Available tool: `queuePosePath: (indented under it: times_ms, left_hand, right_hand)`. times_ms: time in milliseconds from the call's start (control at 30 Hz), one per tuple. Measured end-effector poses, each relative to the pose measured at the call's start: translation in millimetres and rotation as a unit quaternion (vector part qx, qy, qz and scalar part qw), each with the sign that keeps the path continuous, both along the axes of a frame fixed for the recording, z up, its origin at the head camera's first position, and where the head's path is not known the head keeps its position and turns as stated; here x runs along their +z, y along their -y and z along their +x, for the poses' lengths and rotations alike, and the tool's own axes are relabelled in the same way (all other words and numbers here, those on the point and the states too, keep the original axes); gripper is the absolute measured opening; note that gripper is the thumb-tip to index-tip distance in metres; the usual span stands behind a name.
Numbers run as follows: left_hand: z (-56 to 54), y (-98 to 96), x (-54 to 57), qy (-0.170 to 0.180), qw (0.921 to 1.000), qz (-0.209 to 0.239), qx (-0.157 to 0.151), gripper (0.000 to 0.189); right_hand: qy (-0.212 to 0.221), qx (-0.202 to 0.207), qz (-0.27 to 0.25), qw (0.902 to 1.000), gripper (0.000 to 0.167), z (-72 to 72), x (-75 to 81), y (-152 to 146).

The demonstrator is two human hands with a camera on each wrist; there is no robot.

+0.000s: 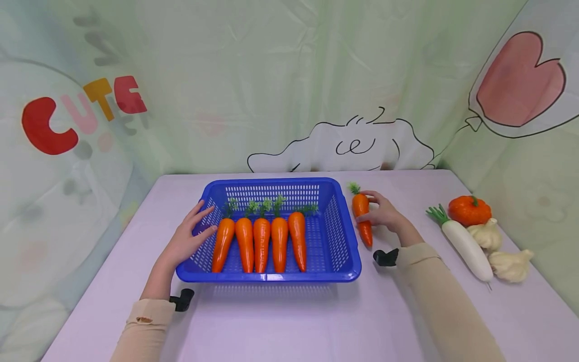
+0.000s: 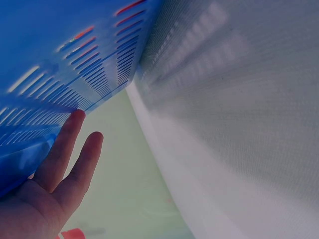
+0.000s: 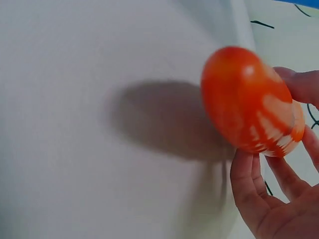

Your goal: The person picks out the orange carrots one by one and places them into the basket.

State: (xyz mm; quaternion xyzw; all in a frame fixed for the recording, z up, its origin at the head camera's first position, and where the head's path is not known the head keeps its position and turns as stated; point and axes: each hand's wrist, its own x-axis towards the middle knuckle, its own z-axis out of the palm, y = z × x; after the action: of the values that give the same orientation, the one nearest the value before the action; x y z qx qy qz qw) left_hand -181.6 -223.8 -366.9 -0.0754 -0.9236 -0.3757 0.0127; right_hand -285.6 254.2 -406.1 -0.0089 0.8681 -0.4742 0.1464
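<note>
My right hand (image 1: 382, 212) grips an orange carrot (image 1: 362, 216) with a green top, beside the basket's right wall. In the right wrist view the thumb lies on one side of the carrot (image 3: 244, 99) and the fingers on the other, with its shadow on the table. Several more carrots (image 1: 262, 244) lie side by side in the blue plastic basket (image 1: 267, 277), their leafy tops towards the back. Over the basket's left rim rests my left hand (image 1: 183, 241), fingers spread. Its extended fingers (image 2: 82, 169) show along the slotted outer wall in the left wrist view.
At the table's right side lie a white radish (image 1: 468, 249), a small orange pumpkin (image 1: 469, 210) and two garlic bulbs (image 1: 511, 265). A printed curtain (image 1: 280, 90) hangs behind the light-coloured table (image 1: 271, 327).
</note>
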Motion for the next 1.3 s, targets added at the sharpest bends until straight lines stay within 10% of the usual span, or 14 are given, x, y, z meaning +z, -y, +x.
queuePosePath:
  times_ms: [1300]
  left_hand:
    - [-0.9,0.5,-1.8,-0.002,1.0000,0.001,0.000,0.057]
  right_hand:
    - [-0.064,0.079,-0.137,0.9854,0.083,54.0,99.0,52]
